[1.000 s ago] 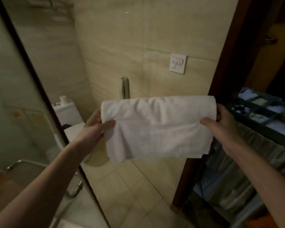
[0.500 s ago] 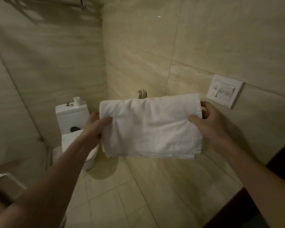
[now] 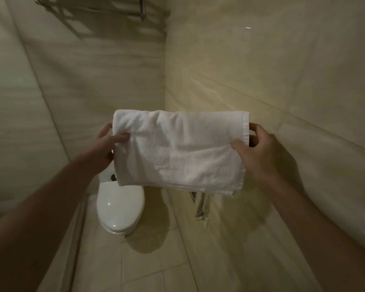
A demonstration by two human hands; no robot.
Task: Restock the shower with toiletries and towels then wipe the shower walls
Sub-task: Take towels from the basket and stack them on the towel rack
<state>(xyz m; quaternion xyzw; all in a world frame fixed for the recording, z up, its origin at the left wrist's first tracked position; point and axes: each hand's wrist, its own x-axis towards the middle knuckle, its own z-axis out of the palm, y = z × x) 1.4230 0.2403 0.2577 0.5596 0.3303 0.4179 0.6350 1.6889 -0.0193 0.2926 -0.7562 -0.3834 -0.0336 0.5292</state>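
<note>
White folded towel (image 3: 177, 148), ends pinched by left hand (image 3: 105, 144), right hand (image 3: 255, 148); now past doorway, nearer toilet (image 3: 120, 207); hanging likely next.

Forearms (image 3: 51, 197) bare up to frame edge; left hand (image 3: 104, 145), right hand (image 3: 256, 153) bare.

Down low, a white toilet (image 3: 120, 207) sat with its lid closed on the beige tiled floor (image 3: 148, 268); up top, a metal rack (image 3: 142, 11) cast slanting shadows.
</note>
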